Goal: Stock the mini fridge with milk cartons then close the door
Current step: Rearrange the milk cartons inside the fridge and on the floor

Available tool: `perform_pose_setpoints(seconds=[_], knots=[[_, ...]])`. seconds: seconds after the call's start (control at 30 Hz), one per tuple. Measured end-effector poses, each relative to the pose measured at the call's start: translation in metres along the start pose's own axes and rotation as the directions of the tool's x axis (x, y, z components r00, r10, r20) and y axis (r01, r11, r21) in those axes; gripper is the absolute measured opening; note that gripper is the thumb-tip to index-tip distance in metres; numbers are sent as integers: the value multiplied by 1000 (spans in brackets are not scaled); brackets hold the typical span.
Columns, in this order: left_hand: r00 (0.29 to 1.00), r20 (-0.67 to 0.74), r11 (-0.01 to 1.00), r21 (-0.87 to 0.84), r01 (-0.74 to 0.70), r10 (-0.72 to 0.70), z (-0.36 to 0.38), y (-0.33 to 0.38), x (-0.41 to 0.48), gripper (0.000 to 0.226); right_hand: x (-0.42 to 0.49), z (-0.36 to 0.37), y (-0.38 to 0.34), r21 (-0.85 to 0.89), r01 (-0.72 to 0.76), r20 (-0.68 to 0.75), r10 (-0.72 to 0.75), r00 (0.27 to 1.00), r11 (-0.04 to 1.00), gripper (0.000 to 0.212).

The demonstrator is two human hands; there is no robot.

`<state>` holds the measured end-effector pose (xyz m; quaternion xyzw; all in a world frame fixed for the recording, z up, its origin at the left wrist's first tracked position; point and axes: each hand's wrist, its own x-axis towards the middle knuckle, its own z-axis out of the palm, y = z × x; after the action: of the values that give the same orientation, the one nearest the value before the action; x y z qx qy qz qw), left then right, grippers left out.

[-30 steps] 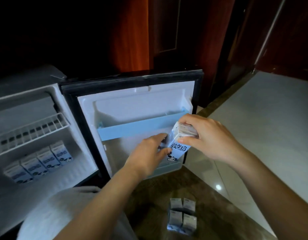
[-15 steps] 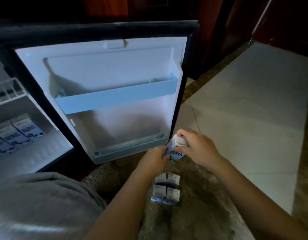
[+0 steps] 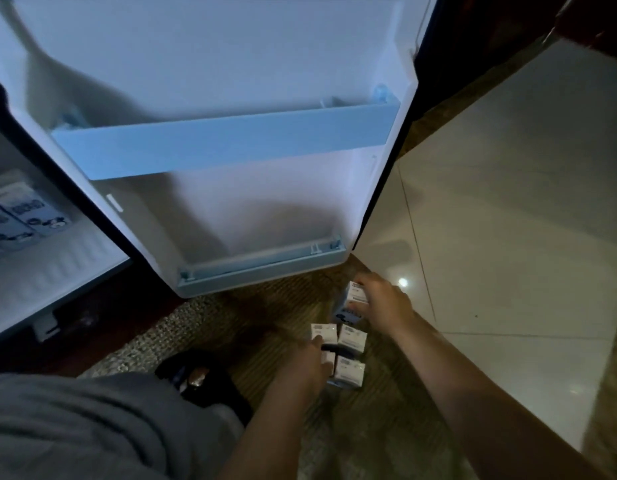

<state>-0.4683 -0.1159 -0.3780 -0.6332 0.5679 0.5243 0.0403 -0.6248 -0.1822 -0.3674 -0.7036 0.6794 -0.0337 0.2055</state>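
Observation:
The mini fridge door point(image 3: 231, 81) stands wide open, its blue upper shelf rail point(image 3: 224, 147) and lower rail point(image 3: 262, 268) holding nothing. Low by the door's bottom corner, my right hand point(image 3: 383, 301) grips a small white and blue milk carton point(image 3: 352, 304). Just below it, a cluster of several milk cartons point(image 3: 350, 355) sits on the dark patterned floor. My left hand point(image 3: 307, 367) rests on the cluster's left side, fingers over two cartons; whether it grips one is unclear. More cartons point(image 3: 19, 216) lie inside the fridge at far left.
A pale tiled floor point(image 3: 508, 237) spreads to the right of the door. My grey-clad knee point(image 3: 75, 427) and a dark sandal point(image 3: 199, 379) fill the lower left. The fridge's white interior floor point(image 3: 47, 271) shows at left.
The view dropped and closed in on the door. Both hands came down from the door shelf to the floor; the right still holds the carton, the left let go and reached the cluster.

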Motion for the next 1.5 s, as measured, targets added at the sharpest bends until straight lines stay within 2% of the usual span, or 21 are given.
perform_pose_setpoints(seconds=[0.2, 0.4, 0.47, 0.53, 0.63, 0.73, 0.8, 0.93, 1.03, 1.1, 1.27, 1.5], knots=[[999, 32, 999, -35, -12, 13, 3, -18, 9, 57, 13, 27, 7, -78, -4, 93, 11, 996, 997, 36], [999, 14, 996, -78, -34, 35, 2, -23, 8, 58, 19, 46, 15, -33, -32, 217, 38, 975, 999, 38], [999, 18, 995, -93, -38, 40, 2, -24, 7, 56, 19, 48, 16, -9, -37, 258, 39, 965, 999, 31], [999, 22, 994, -100, -36, 38, 0, -24, 5, 54, 19, 47, 18, -3, -45, 270, 44, 962, 999, 26], [999, 6, 989, -145, -41, 42, -3, -19, 1, 47, 18, 43, 17, -30, -56, 290, 63, 955, 998, 28], [999, -16, 991, -127, -44, 42, -10, -13, -4, 41, 14, 31, 11, -98, -12, 295, 40, 955, 995, 33], [999, -7, 993, -109, -35, 34, -19, -8, -7, 36, 10, 21, 4, -127, 23, 294, 15, 956, 992, 29], [999, 11, 999, 9, -38, 38, -45, 4, -19, 30, 1, -8, -19, -141, 75, 323, -26, 946, 987, 20], [996, -34, 987, 144, -73, 78, -70, 12, -31, 33, -4, -31, -42, -181, 144, 330, -77, 941, 973, 18], [992, -59, 960, 263, -96, 116, -89, 18, -44, 36, -9, -48, -60, -182, 197, 326, -130, 936, 963, 22], [993, 46, 835, 538, -114, 106, -132, 32, -84, 41, -21, -94, -107, -230, 346, 311, -268, 912, 910, 36], [975, -87, 768, 631, -106, 206, -190, 39, -160, 48, -39, -146, -180, -285, 495, 289, -419, 861, 821, 41]])
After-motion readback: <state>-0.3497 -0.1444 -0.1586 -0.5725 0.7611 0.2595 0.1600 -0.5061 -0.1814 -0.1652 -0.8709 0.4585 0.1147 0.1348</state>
